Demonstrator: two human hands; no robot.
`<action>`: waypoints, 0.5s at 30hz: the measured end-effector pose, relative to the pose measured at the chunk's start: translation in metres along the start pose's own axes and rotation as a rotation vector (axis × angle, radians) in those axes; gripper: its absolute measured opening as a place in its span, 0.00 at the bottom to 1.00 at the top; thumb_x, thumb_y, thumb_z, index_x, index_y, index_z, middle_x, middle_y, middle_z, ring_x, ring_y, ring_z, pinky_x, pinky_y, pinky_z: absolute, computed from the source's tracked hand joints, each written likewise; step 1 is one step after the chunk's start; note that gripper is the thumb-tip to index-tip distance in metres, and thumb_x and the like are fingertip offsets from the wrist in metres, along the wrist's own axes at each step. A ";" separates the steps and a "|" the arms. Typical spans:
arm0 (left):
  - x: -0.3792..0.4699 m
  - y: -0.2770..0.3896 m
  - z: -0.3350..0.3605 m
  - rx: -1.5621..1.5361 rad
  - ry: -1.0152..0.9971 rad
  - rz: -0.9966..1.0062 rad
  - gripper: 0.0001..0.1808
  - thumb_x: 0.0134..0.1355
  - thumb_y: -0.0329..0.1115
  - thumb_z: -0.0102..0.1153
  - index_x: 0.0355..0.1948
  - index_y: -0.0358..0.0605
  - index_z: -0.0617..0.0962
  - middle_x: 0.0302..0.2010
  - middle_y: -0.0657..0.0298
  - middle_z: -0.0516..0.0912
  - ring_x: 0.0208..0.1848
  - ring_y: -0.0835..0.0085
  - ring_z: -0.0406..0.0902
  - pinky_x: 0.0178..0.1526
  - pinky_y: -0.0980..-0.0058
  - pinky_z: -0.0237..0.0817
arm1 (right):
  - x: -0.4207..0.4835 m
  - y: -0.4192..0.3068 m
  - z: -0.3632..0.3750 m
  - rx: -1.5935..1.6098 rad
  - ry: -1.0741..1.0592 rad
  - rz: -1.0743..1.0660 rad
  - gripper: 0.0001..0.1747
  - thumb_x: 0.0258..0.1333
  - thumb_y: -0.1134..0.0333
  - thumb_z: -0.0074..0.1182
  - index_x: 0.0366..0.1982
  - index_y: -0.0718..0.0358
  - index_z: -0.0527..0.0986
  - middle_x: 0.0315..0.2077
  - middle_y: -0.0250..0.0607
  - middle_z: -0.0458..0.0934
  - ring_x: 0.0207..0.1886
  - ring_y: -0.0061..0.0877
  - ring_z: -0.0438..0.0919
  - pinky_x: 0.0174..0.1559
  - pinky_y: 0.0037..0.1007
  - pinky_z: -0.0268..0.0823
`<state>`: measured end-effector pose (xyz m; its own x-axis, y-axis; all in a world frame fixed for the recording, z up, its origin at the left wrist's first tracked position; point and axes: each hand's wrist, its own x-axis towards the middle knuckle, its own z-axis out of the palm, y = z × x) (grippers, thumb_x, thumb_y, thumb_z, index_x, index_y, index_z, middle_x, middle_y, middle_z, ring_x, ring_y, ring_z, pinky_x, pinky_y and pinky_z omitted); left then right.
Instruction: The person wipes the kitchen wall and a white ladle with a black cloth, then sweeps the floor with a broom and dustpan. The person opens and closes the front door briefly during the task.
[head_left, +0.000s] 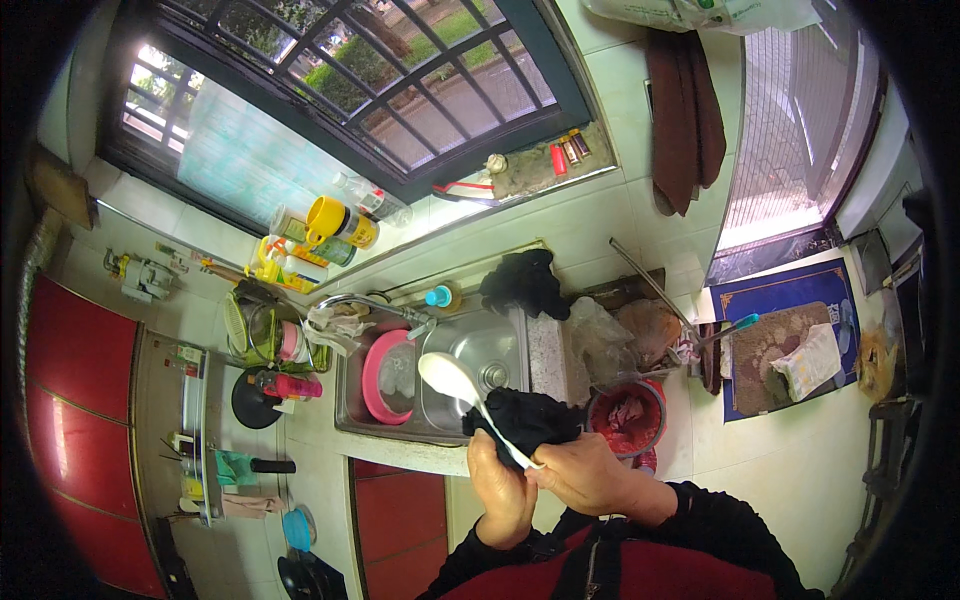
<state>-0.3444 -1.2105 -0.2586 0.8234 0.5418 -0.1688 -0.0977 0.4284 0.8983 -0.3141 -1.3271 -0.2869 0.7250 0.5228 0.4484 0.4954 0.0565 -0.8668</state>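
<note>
A white large-bowled spoon (451, 377) is held slantwise in front of me, its bowl over the double sink's right basin. My right hand (589, 471) pinches the end of its handle. Bunched black cloth (529, 417) lies behind and around the handle, against both hands. My left hand (501, 480) is closed around the lower part of this cloth, close to the handle; the cloth hides some of its fingers. Beyond the hands is the stainless steel sink (469, 330). A pink basin (372, 379) sits in its left bowl, with what looks like water inside.
A chrome faucet (375, 304) reaches over the sink's divider. Another black cloth (525, 283) lies at the back right corner. Right of the counter stands a red-lined bucket (660, 420). Bottles and a yellow mug (327, 219) line the window ledge. A dish rack (274, 330) stands left.
</note>
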 end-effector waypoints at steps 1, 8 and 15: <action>-0.002 -0.001 0.002 0.003 0.042 -0.032 0.16 0.68 0.42 0.39 0.40 0.42 0.75 0.36 0.64 0.79 0.39 0.73 0.76 0.45 0.73 0.68 | 0.000 0.000 0.000 -0.006 0.008 0.006 0.10 0.56 0.63 0.56 0.24 0.61 0.72 0.16 0.42 0.75 0.21 0.40 0.76 0.22 0.37 0.65; -0.010 -0.007 0.002 0.079 -0.127 -0.031 0.13 0.67 0.37 0.37 0.33 0.42 0.73 0.28 0.66 0.75 0.26 0.79 0.71 0.28 0.79 0.64 | 0.000 0.007 -0.004 0.114 -0.036 0.169 0.13 0.60 0.67 0.51 0.21 0.63 0.73 0.15 0.38 0.76 0.18 0.29 0.78 0.21 0.30 0.66; -0.001 -0.017 -0.007 0.113 -0.203 0.151 0.14 0.65 0.32 0.41 0.45 0.36 0.73 0.40 0.62 0.77 0.42 0.74 0.74 0.47 0.74 0.66 | 0.001 0.006 -0.016 -0.111 0.224 0.105 0.13 0.49 0.65 0.64 0.20 0.63 0.74 0.17 0.38 0.77 0.19 0.23 0.76 0.22 0.23 0.65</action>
<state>-0.3471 -1.2137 -0.2766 0.9005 0.4326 0.0451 -0.1743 0.2639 0.9487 -0.3029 -1.3396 -0.2886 0.8569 0.3184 0.4054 0.4526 -0.0885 -0.8873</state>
